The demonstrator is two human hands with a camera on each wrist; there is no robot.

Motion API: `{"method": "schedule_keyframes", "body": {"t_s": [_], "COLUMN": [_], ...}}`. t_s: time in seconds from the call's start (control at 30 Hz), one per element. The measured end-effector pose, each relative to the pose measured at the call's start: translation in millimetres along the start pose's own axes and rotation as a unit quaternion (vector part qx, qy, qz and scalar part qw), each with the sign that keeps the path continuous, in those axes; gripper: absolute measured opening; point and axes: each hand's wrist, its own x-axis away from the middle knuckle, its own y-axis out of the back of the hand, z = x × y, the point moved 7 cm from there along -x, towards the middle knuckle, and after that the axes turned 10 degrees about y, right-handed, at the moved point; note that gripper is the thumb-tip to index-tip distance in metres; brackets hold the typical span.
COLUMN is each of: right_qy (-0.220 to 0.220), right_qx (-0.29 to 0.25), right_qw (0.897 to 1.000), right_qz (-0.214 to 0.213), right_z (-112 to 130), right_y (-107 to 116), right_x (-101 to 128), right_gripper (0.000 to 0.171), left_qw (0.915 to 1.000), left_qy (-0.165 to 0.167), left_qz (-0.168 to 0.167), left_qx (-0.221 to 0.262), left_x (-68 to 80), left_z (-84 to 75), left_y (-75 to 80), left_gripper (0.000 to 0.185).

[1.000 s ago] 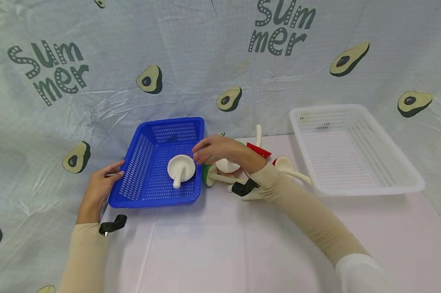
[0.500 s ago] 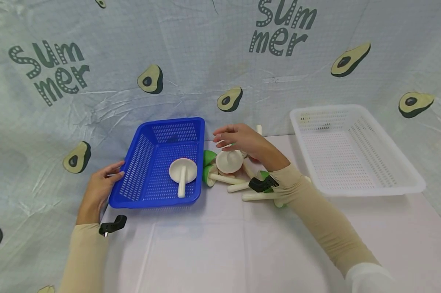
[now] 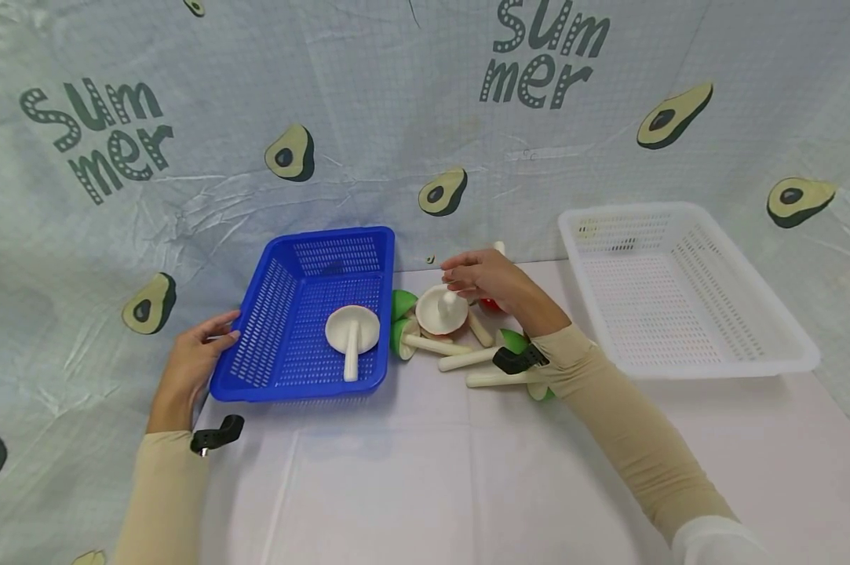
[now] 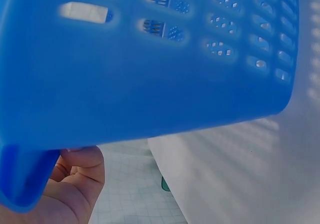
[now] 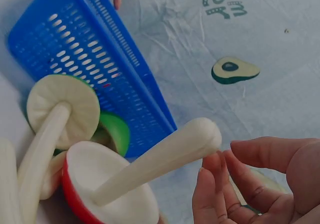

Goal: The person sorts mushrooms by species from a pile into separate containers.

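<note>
My left hand (image 3: 191, 361) holds the left rim of the blue basket (image 3: 255, 345); in the left wrist view its curled fingers (image 4: 86, 161) come up at the rim's underside. Inside the basket rests one toy mushroom (image 3: 352, 333), its pale stem toward me. My right hand (image 3: 491, 282) hovers over the pile to the basket's right. Below it a red-capped toy mushroom (image 5: 155, 169) lies cap down, stem sticking up. In the right wrist view the thumb and fingers are parted around the stem's tip, not closed on it.
Green-capped toy mushrooms (image 3: 401, 343) lie against the basket's right wall. Several more stems (image 3: 467, 361) spread toward the right forearm. A white basket (image 3: 707, 365) stands at the right. Behind everything hangs an avocado-print sheet (image 3: 375, 118).
My right hand has moved from the blue basket's right edge rightward to over the pile. The mushroom in the basket has tipped, its stem now pointing toward me. My left hand has stayed put.
</note>
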Motion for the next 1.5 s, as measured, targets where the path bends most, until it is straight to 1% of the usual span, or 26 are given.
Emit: {"method": "schedule_keyframes", "body": {"t_s": [0.17, 0.3, 0.47, 0.6, 0.7, 0.93, 1.07, 1.17, 1.27, 1.5], "right_qy": [-0.039, -0.07, -0.085, -0.1, -0.108, -0.122, -0.119, -0.106, -0.101, -0.101], "right_qx": [0.004, 0.017, 0.021, -0.003, -0.038, -0.105, -0.138, -0.14, -0.133, -0.14], "right_qw": [0.999, 0.997, 0.995, 0.994, 0.992, 0.986, 0.982, 0.983, 0.984, 0.985], "right_qz": [-0.001, 0.017, 0.039, 0.047, 0.045, 0.041, 0.039, 0.048, 0.055, 0.028], "right_z": [-11.1, -18.9, -28.2, -36.3, -41.0, -47.2, -47.7, -47.9, -49.5, -51.0], "right_y": [4.1, 4.0, -1.3, -7.7, -10.6, -14.3, -17.3, -19.6, -20.5, -15.7], "right_x": [1.5, 5.2, 8.7, 9.6, 9.4, 7.2, 5.5, 3.9, 3.9, 7.3], "right_gripper": [0.032, 0.035, 0.041, 0.045, 0.047, 0.045, 0.049, 0.049, 0.046, 0.038], "left_qw": [1.0, 1.0, 1.0, 1.0, 1.0, 0.9999, 0.9999, 0.9997, 0.9996, 0.9996], "left_qy": [-0.004, -0.005, -0.007, -0.008, -0.008, -0.009, -0.014, -0.019, -0.023, -0.022], "left_qz": [0.004, 0.003, 0.001, 0.0, 0.002, 0.005, 0.008, 0.009, 0.008, 0.009], "left_qx": [0.006, 0.005, 0.002, -0.001, 0.0, -0.001, -0.005, -0.009, -0.012, -0.012], "left_x": [-0.6, -0.8, -0.5, 0.2, 0.2, -0.3, 0.3, 0.5, 0.8, 1.0], "left_z": [-2.4, -3.0, -0.9, 0.4, 0.8, -0.3, -1.5, -1.9, -2.2, -2.4], "left_y": [-0.4, -0.8, -0.2, 0.4, 0.4, 0.5, -0.4, -1.0, -1.0, -0.4], "left_gripper": [0.051, 0.05, 0.05, 0.05, 0.05, 0.05, 0.05, 0.05, 0.05, 0.051]}}
